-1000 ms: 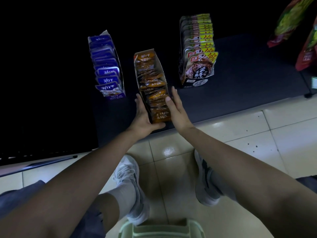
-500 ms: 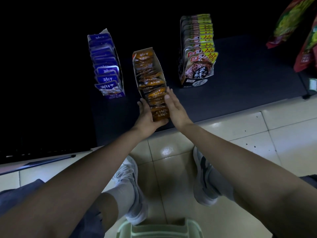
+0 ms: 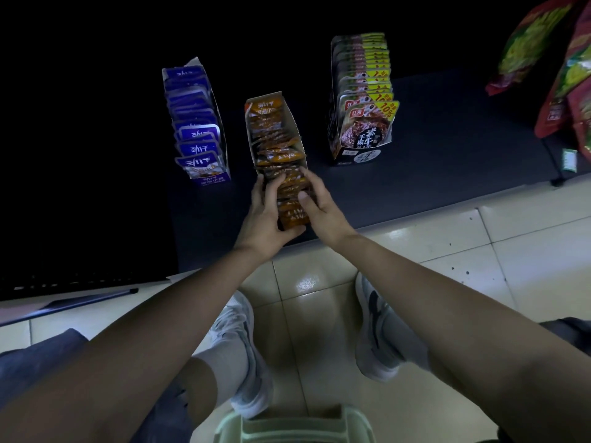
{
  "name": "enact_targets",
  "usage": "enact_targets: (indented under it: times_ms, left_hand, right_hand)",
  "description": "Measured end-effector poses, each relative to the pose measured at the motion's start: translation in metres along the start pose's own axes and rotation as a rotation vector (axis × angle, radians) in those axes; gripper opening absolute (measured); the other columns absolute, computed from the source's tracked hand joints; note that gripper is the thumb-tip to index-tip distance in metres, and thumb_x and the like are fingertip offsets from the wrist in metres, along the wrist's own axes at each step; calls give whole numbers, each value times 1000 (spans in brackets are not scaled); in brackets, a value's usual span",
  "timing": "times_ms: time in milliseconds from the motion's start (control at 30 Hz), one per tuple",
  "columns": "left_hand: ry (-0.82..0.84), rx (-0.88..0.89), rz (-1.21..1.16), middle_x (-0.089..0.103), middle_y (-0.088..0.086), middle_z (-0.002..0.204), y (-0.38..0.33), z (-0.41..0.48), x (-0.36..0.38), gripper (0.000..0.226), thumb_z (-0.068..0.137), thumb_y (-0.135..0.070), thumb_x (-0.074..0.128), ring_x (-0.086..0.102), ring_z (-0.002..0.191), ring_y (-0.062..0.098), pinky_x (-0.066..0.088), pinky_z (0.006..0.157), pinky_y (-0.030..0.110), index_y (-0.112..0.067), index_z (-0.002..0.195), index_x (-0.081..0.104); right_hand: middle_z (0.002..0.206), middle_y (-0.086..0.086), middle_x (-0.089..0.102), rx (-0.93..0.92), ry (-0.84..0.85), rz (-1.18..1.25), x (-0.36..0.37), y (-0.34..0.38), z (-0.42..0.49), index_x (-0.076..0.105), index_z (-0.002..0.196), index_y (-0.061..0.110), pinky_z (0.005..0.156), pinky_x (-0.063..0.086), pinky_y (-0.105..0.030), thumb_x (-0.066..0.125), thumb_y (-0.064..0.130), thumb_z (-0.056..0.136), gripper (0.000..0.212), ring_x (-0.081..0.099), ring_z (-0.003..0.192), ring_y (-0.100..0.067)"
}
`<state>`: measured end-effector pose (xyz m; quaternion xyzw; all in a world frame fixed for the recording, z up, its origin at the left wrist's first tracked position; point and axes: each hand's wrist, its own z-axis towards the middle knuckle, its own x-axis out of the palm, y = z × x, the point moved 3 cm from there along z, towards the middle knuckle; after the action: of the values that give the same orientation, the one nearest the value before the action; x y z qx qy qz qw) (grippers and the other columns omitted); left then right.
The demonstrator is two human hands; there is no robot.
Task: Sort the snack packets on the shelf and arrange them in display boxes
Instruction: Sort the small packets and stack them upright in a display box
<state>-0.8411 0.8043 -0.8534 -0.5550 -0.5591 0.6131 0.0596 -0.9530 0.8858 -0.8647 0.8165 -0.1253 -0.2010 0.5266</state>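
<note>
A narrow display box (image 3: pixel 295 129) full of orange snack packets (image 3: pixel 276 155) stands on the dark shelf (image 3: pixel 431 174) near its front edge. My left hand (image 3: pixel 267 212) grips the near end of the packet row from the left, thumb under the front packet. On the other side my right hand (image 3: pixel 315 203) holds the same row, fingers curled over the tops. A box of blue packets (image 3: pixel 198 135) stands to the left. A box of black and yellow packets (image 3: pixel 364 100) stands to the right.
Red and green snack bags (image 3: pixel 550 59) hang at the far right. A pale green plastic stool or basket (image 3: pixel 294 426) sits on the tiled floor (image 3: pixel 479 244) below, between my two shoes. The left side of the shelf is in darkness.
Both hands have slid further up along the orange packets and now curl over them. The orange box has been pushed slightly deeper onto the shelf.
</note>
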Motion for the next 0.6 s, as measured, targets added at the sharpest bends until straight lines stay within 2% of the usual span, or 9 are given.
enact_targets:
  times_ms: [100, 167, 233, 300, 400, 467, 533, 600]
  left_hand:
    - [2, 15, 31, -1, 10, 159, -4, 1, 0, 99, 73, -27, 81, 29, 140, 32, 41, 105, 42, -32, 149, 18]
    - [12, 31, 16, 1, 9, 157, -5, 0, -2, 99, 71, -23, 83, 29, 140, 30, 40, 107, 41, -28, 148, 20]
    - [30, 50, 16, 4, 8, 156, -2, 0, -4, 102, 68, -23, 85, 29, 139, 28, 41, 107, 43, -24, 147, 21]
    - [32, 58, 40, 6, 7, 154, 1, -1, -8, 103, 67, -25, 86, 30, 138, 25, 41, 105, 38, -21, 147, 21]
    - [28, 79, -6, 11, 8, 151, 4, 0, -10, 98, 69, -30, 85, 26, 136, 15, 33, 105, 26, -17, 145, 25]
    - [50, 77, -76, 15, 4, 149, 5, 1, -12, 84, 75, -39, 78, 25, 133, 8, 31, 104, 21, -20, 142, 32]
    - [33, 46, -175, 24, -2, 141, 5, 2, -16, 59, 84, -46, 61, 32, 128, 5, 34, 99, 14, -23, 135, 43]
    - [-36, -22, -272, 33, -4, 130, 6, 6, -22, 34, 94, -35, 50, 43, 115, 2, 36, 94, 13, -20, 124, 54]
  right_hand:
    - [144, -5, 35, 120, -18, 83, -3, 10, 6, 38, 125, 49, 112, 34, -51, 40, 68, 83, 46, 35, 136, -22]
    - [136, -7, 41, 176, -25, 113, -3, 12, 11, 41, 113, 42, 107, 40, -50, 42, 71, 82, 42, 45, 125, -21]
    - [132, -10, 44, 187, -25, 76, 0, 11, 17, 39, 109, 35, 105, 41, -49, 48, 59, 90, 32, 49, 119, -21]
    - [133, -12, 41, 167, -41, 48, 3, 15, 20, 37, 113, 33, 106, 40, -48, 50, 43, 95, 25, 48, 120, -22]
    - [146, -8, 28, 82, -66, 51, 2, 16, 18, 34, 131, 46, 114, 28, -43, 43, 31, 100, 36, 28, 138, -22]
    - [150, -8, 25, 53, -42, 10, -1, 12, 15, 39, 134, 46, 116, 25, -44, 40, 40, 101, 34, 20, 143, -22]
    - [140, -8, 35, 62, -58, 8, -4, 8, 13, 48, 126, 36, 112, 34, -45, 42, 44, 100, 28, 37, 131, -20]
    - [129, -7, 41, 81, -90, 18, -3, 9, 14, 51, 117, 30, 106, 41, -43, 47, 43, 99, 23, 47, 114, -17]
